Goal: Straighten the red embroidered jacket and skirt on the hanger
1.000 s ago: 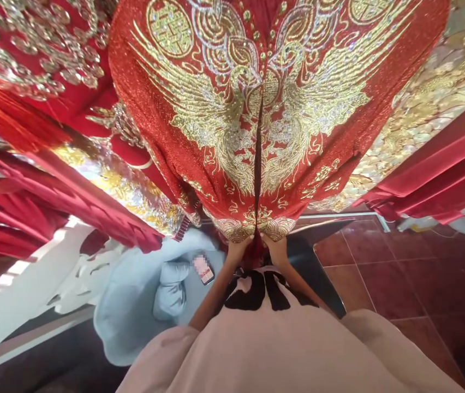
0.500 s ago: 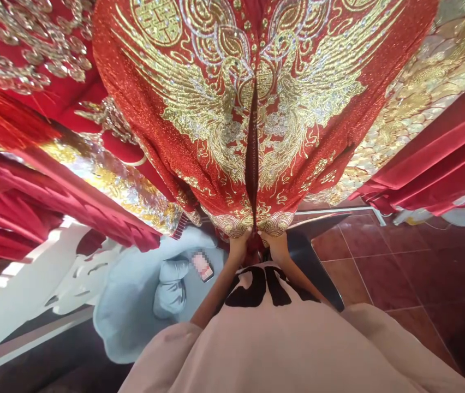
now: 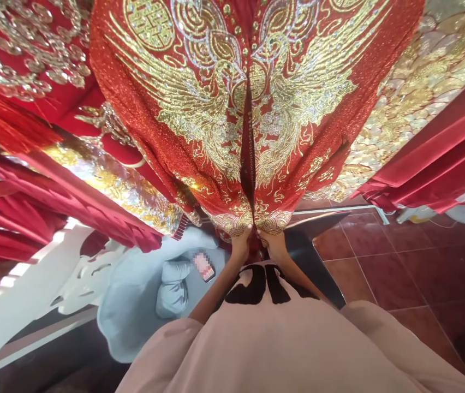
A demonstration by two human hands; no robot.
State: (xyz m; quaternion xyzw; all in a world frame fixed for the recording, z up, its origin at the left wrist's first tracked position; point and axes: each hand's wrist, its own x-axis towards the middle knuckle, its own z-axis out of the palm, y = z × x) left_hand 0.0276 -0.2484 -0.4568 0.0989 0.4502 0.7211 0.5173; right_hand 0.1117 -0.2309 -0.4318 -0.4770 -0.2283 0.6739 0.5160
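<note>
A red glittery jacket [image 3: 142, 120] with gold phoenix embroidery and beading hangs in front of me, its two front edges meeting along a narrow dark gap. At its lower hem, my left hand [image 3: 241, 240] is closed on the left front edge, thumb up. Close beside it, my right hand [image 3: 271, 241] grips the right front edge in the same way. The hands are only a little apart, with the gap between them. My other fingers are mostly hidden by the cloth.
Other red and gold garments, such as a scale-patterned one [image 3: 396, 125], hang on both sides. At lower left stand a light blue chair [image 3: 121, 305] with a cushion [image 3: 172, 297] and a phone [image 3: 204, 267], plus white carved furniture [image 3: 31, 289]. Red tiles [image 3: 388, 273] cover the floor.
The jacket's front appears slightly lower and further left in view, and the gap has shifted a little. Both hands keep their hold at the hem.
</note>
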